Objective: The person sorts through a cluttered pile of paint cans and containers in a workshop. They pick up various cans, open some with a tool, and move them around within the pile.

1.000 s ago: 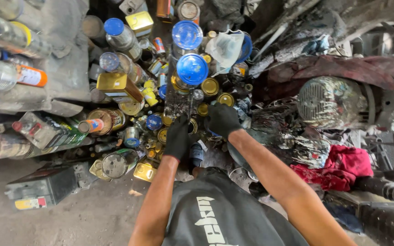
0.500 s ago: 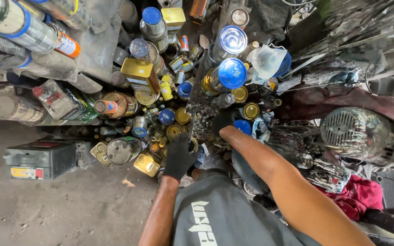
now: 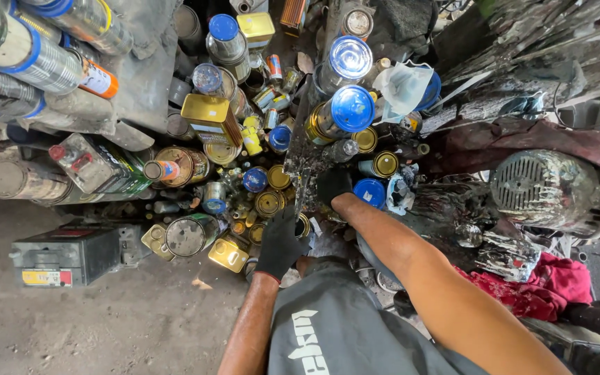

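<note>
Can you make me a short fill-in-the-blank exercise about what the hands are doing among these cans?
1. Both hands wear ____ gloves.
2. The left hand rests on a heap of small round ____.
3. The red cloth lies on the person's ____ side.
4. The tall can beyond the right hand has a shiny ____ lid.

Missing words: black; tins; right; blue

Small gold-lidded tins [image 3: 269, 203] stand upright, crowded beside blue-lidded ones [image 3: 369, 192].
</note>
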